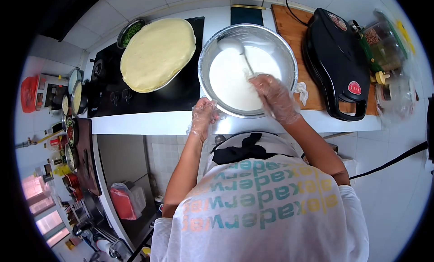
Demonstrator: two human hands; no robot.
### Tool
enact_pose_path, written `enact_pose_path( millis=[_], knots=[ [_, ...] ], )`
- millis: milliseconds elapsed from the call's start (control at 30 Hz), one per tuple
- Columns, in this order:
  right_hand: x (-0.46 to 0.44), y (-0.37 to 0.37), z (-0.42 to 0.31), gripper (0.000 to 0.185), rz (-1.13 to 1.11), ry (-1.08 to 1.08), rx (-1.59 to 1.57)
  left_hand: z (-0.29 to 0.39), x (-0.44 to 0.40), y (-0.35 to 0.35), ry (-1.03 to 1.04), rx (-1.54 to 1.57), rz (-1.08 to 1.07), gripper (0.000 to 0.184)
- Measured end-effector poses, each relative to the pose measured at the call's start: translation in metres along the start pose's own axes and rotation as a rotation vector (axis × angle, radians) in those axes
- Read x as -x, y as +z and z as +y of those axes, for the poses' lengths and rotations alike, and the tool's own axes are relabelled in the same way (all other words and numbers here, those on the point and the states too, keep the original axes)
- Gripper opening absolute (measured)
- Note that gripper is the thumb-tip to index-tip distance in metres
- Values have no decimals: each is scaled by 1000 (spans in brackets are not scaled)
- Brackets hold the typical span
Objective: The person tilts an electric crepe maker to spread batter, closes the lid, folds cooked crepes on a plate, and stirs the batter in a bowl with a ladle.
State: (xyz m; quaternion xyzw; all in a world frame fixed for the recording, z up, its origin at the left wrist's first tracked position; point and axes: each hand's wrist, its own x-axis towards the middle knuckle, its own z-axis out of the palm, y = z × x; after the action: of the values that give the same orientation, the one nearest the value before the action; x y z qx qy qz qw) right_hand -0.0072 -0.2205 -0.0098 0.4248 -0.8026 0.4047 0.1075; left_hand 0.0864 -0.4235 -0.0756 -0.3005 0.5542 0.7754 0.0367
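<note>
Gripping a large spoon [234,45] in the right hand [275,95], with fingers wrapped round the handle well back from the head — apparently to reach the far side of the bowl [271,44] without wetting the glove. Slanting the spoon over the white liquid [235,90], head by the far wall; cannot tell whether dipped or just above. Holding the left hand [204,115] apart from the right, curled at the near left edge of the bowl, perhaps to steady it; cannot tell whether clamped on the metal or only resting there. Wearing clear plastic gloves [289,112] on both, likely for cleanliness.

Standing squarely before the bowl, set on the white counter [144,125] between stove [135,104] and wooden board [285,22], so within easy reach of both arms. With a broad round of pancakes [158,54], seemingly stacked, over the stove — probably out of the way there, yet close by — and a dish of chopped greens [132,32] just behind. With a black electric grill [339,58] on the board, lid down, handle toward the front edge, presumably for easy lifting. Between bowl and grill, a crumpled tissue [302,92].
</note>
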Motion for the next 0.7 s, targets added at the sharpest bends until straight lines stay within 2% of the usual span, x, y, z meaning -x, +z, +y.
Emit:
enact_pose_path(
  millis=[67, 133, 167, 267, 300, 400, 500, 600, 667, 700],
  knots=[
    [7, 2, -10, 29, -148, 89, -81, 2, 1, 0, -10, 2, -4, 13],
    [10, -1, -19, 30, -138, -180, 151, 3, 0, 0, -11, -6, -16, 13],
    [17, -1, -19, 27, -177, -195, 173, 2, -1, -1, -8, -13, -23, 14],
    [28, -17, -26, 22, -430, -176, 131, -1, -1, -3, -8, -7, -25, 14],
    [27, -27, -32, 18, -638, -49, 162, -1, -1, -3, -6, -2, -21, 14],
    [36, -50, -24, 17, -451, -121, -26, 2, 1, 0, -20, -21, -3, 13],
    [41, -51, -11, 18, -201, -229, 186, 4, 1, 1, -15, -49, 2, 13],
    [28, -49, -13, 18, 113, 36, 54, 5, 3, 2, -24, -28, -1, 13],
    [21, -50, -15, 20, 184, 271, -26, 2, 0, 0, -17, -42, -7, 14],
    [15, -49, -11, 18, 247, 243, 0, 1, 0, 0, -15, -42, -10, 13]
  ],
)
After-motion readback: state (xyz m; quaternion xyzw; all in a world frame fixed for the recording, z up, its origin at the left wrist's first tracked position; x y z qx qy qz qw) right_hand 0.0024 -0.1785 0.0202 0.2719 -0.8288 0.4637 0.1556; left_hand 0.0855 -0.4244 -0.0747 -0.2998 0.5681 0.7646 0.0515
